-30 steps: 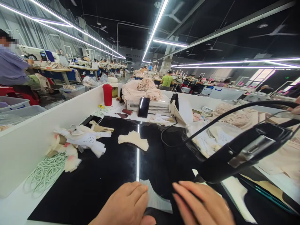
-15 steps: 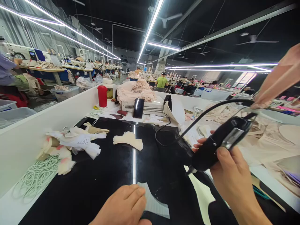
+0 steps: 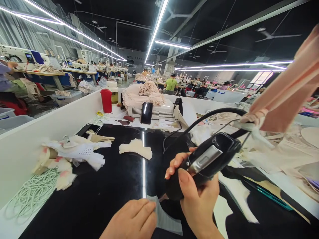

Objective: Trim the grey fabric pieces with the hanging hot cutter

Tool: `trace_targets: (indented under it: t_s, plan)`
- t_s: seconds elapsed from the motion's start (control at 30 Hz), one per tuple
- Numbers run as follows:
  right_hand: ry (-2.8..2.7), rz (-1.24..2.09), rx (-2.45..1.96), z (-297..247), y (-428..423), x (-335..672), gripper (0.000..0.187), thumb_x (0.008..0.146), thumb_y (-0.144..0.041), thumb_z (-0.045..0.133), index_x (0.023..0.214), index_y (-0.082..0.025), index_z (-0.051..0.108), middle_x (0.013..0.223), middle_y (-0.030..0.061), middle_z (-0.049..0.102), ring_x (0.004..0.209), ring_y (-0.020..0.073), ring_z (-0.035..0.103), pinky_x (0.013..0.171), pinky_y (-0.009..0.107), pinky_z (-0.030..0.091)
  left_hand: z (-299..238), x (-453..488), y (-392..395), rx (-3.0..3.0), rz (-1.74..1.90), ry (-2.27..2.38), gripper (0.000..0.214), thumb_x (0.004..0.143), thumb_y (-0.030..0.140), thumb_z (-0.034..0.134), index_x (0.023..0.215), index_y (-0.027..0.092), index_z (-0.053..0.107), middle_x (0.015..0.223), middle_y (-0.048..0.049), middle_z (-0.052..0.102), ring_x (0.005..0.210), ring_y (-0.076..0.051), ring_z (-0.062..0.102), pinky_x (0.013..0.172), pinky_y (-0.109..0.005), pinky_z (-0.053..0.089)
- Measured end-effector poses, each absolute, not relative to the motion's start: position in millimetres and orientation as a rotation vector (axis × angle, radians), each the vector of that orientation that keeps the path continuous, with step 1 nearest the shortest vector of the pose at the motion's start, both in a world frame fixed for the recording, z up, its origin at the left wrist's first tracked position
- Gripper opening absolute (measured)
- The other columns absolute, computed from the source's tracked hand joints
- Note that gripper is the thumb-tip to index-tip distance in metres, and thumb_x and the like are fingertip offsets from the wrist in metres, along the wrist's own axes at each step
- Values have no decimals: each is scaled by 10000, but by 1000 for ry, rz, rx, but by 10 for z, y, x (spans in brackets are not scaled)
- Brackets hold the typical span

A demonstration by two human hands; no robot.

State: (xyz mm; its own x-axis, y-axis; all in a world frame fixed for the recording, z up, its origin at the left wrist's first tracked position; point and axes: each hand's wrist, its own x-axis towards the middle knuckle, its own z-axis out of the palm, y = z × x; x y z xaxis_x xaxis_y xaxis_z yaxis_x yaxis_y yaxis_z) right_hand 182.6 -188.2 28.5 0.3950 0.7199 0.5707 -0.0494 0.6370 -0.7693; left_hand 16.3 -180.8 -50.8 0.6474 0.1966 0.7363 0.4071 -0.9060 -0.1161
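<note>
My right hand (image 3: 199, 205) is wrapped around a black corded handheld power tool (image 3: 206, 164) with a silver strip along its body. The tool slants down to the left, and its narrow metal tip is close to a thin grey fabric piece (image 3: 167, 220); whether they touch I cannot tell. My left hand (image 3: 132, 217) presses on the left part of this piece, fingers together and curved; its thumb is hidden. Pinkish fabric (image 3: 281, 96) is tied at the tool's rear end by the cable. Right of my right hand lie pale cut pieces (image 3: 239, 196).
On the black mat (image 3: 112, 186) lies a cream cut piece (image 3: 135, 148). To the left are white scraps (image 3: 84, 149) and tangled pale green cord (image 3: 35, 192). A phone (image 3: 146, 113), a red cup (image 3: 106, 100) and a white machine (image 3: 161, 112) stand behind. Teal-handled tweezers-like tool (image 3: 271, 197) lies right.
My right hand has brought the power tool left and down, so its tip is beside the grey piece. The pinkish fabric swung left with it. My left hand stays nearly in place.
</note>
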Motion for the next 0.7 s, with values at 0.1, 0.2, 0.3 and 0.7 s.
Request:
trace_targets:
  t_s: [0.1, 0.2, 0.3, 0.7]
  plan:
    - [-1051, 545, -735, 255, -1846, 1799, 271, 921, -241, 739, 1120, -324, 575, 899, -38, 638, 680, 121, 645, 615, 284, 587, -479, 171, -1819, -2583, -1126, -483, 557, 1149, 377, 245, 842, 165, 658, 936, -17, 781, 808, -152, 740, 694, -261, 572]
    - [-1037, 541, -746, 231, -1824, 1803, 289, 918, -229, 736, 1137, -318, 571, 893, -35, 643, 676, 123, 648, 619, 290, 587, -487, 185, -1836, -2574, -1137, -506, 479, 1131, 221, 294, 823, 164, 656, 929, -14, 781, 805, -148, 742, 684, -255, 574]
    - [-1030, 523, -749, 212, -1809, 1816, 351, 920, -219, 727, 1205, -325, 552, 897, -32, 646, 645, 121, 646, 593, 288, 579, -507, 195, -1846, -2551, -1144, -520, 429, 1070, 64, 318, 821, 162, 654, 923, -9, 781, 803, -143, 741, 696, -247, 574]
    - [-1003, 543, -766, 271, -1801, 1786, 310, 922, -248, 724, 1173, -314, 554, 872, -44, 642, 608, 112, 634, 571, 278, 570, -499, 176, -1824, -2546, -1098, -492, 448, 1072, 60, 289, 830, 165, 650, 932, -8, 786, 799, -140, 752, 708, -239, 582]
